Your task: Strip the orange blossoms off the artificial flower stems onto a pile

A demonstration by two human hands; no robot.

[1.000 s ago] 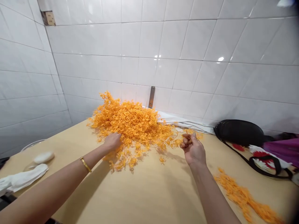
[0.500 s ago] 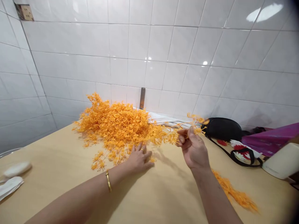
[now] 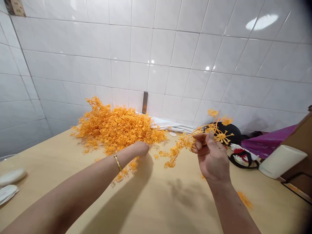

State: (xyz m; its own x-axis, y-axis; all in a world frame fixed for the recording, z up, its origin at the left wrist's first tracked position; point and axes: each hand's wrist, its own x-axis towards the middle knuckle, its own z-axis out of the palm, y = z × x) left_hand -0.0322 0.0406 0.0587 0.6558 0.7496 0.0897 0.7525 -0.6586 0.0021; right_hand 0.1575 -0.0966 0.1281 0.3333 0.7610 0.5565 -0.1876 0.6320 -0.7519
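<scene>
A big heap of orange plastic sprigs (image 3: 114,128) lies on the light wooden table (image 3: 156,201) against the tiled wall. My right hand (image 3: 211,156) is raised above the table with its fingers pinched on a bunch of orange sprigs (image 3: 195,138) that trails down to the left. My left hand (image 3: 139,149), with a gold bangle on the wrist, reaches into the near edge of the heap; its fingers are curled down among the sprigs and hidden from view.
A black bag (image 3: 230,130) with a strap, a flowered cloth and a purple cloth (image 3: 268,141) lie at the right by the wall. A white cylinder (image 3: 280,161) rests by a brown box at far right. White pieces (image 3: 11,177) sit at far left.
My right hand has lifted its bunch of sprigs higher and to the right. My left hand moved from flat on the table back into the heap's edge. The view has swung right.
</scene>
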